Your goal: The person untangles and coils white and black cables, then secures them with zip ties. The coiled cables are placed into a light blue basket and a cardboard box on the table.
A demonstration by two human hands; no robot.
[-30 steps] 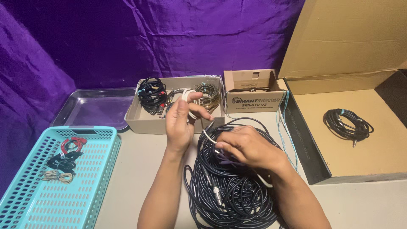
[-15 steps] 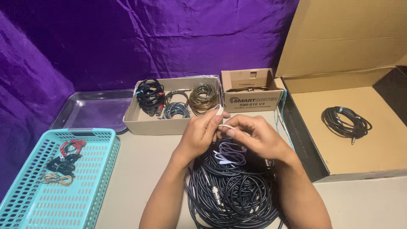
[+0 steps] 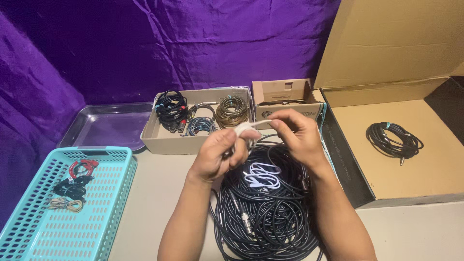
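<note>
A thin white cable [image 3: 261,175] runs between both my hands, and its loose loops hang down onto a big pile of black cable [image 3: 266,212] on the table. My left hand [image 3: 220,152] has the white cable wound around its fingers. My right hand [image 3: 297,133] pinches the cable's free length just right of the left hand, above the black pile. Both hands hover in front of the shallow cardboard box [image 3: 159,137].
The shallow cardboard box holds several coiled cables [image 3: 171,108]. A small cardboard box [image 3: 285,94] stands beside it. A large open cardboard box [image 3: 435,174] at the right holds one black coil [image 3: 392,137]. A steel tray [image 3: 108,125] and a turquoise basket [image 3: 67,227] with small cables lie left.
My left hand came back from the shallow box toward me. Both hands met over the black pile and the white cable is now wound around the left fingers.
</note>
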